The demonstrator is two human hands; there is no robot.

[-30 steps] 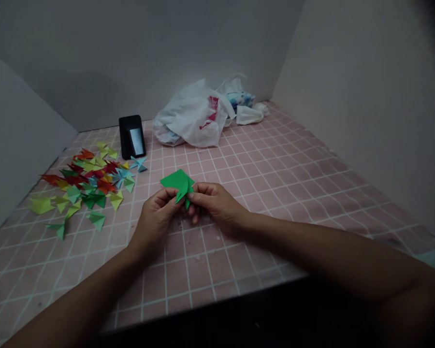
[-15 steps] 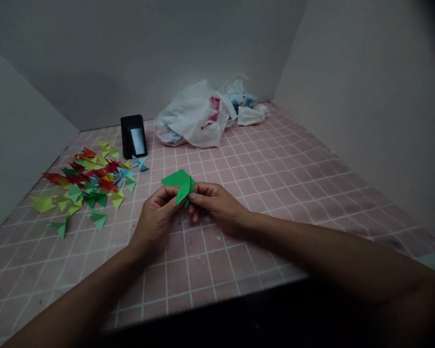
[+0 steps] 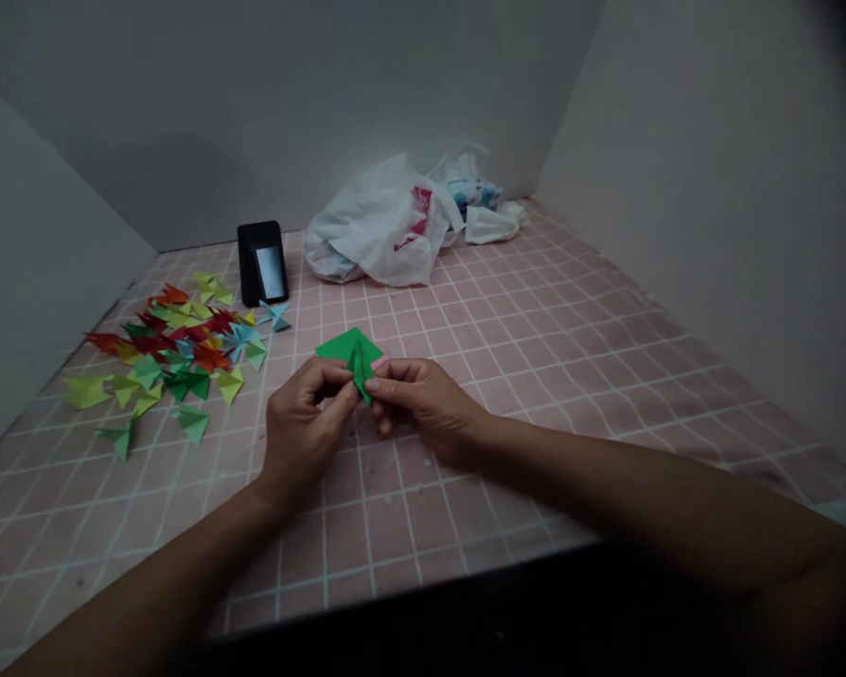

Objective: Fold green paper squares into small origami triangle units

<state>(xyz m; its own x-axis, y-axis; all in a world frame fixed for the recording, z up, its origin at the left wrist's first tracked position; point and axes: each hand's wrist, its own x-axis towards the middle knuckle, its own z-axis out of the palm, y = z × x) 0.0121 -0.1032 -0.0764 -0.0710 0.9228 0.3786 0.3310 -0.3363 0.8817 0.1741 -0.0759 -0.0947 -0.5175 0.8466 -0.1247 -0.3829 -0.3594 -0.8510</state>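
A partly folded piece of green origami paper (image 3: 360,365) is held between my two hands near the middle of the table. Its lower end narrows into a slim folded point, while the flat upper part spreads out behind. My left hand (image 3: 315,400) pinches the narrow part from the left with thumb and forefinger. From the right, my right hand (image 3: 419,400) pinches the same folded part close to its tip. Fingers cover some of the paper's lower edges.
To the left lies a loose pile of small folded paper pieces (image 3: 183,381) in several colours. Behind it a black phone-like device (image 3: 250,273) stands tilted. A white plastic bag (image 3: 373,226) and another crumpled bag (image 3: 472,193) rest near the back wall.
The folded flaps of the green paper are now pressed together into a narrow point, where before they stood apart. Both hands stay close around it.
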